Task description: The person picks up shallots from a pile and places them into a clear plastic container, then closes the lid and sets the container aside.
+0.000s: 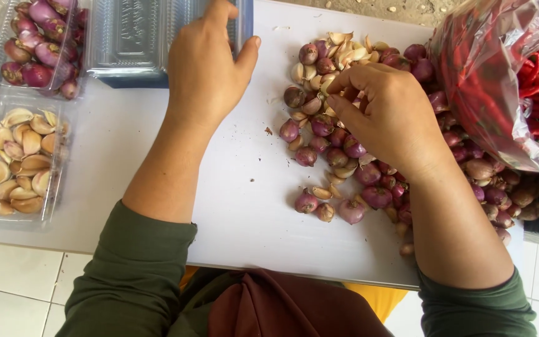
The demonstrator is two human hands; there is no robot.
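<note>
My left hand (206, 65) rests on the edge of an empty clear plastic clamshell box (133, 39) at the top of the white board (232, 206). My right hand (385, 112) lies over a heap of purple shallots (338, 156) mixed with pale garlic cloves (344, 50), fingers curled into the pile. Whether those fingers hold a piece is hidden. Both arms wear dark green sleeves.
A clear tray of shallots (38, 43) sits at the top left, and a clear tray of garlic cloves (23, 159) below it. A plastic bag of red chillies (506, 75) lies at the right. White floor tiles (14, 281) show below the board.
</note>
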